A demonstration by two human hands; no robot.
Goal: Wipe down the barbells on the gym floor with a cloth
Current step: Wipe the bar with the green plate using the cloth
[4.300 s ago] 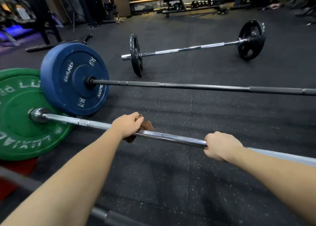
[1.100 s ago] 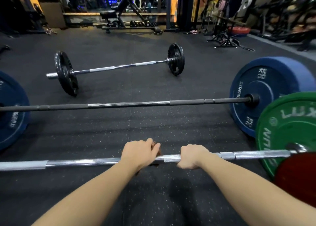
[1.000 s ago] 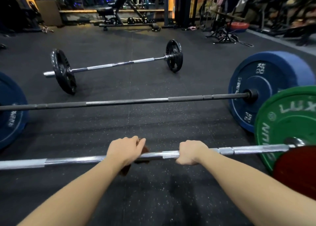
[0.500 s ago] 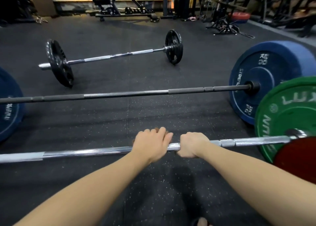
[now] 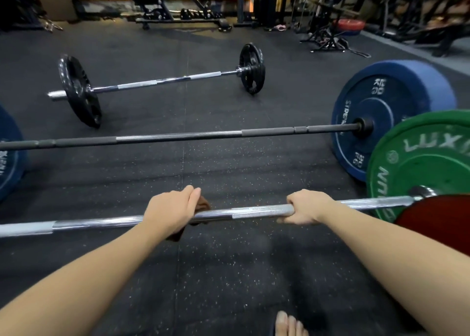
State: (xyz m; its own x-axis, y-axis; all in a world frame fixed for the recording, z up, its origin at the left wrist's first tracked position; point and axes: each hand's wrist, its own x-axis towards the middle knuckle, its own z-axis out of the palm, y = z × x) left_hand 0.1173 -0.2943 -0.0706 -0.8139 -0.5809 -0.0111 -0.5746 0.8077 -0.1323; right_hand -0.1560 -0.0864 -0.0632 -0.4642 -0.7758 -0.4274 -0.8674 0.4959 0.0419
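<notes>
A chrome barbell (image 5: 256, 211) lies across the floor in front of me, its right end in a green plate (image 5: 422, 162). My left hand (image 5: 171, 209) grips a brown cloth (image 5: 203, 203) wrapped round the bar near its middle. My right hand (image 5: 305, 207) grips the bare bar further right. Beyond it lies a dark barbell (image 5: 178, 137) with blue plates (image 5: 389, 111). A third barbell (image 5: 162, 81) with small black plates lies farthest away.
A red plate (image 5: 442, 223) sits at the right edge, in front of the green one. A bare foot (image 5: 288, 324) shows at the bottom. A bench (image 5: 162, 5), racks and a stand line the back of the black rubber floor (image 5: 229, 272).
My left hand with the cloth has slid left along the chrome bar, away from my right hand, so a stretch of bare bar shows between them. My right hand still grips the bar.
</notes>
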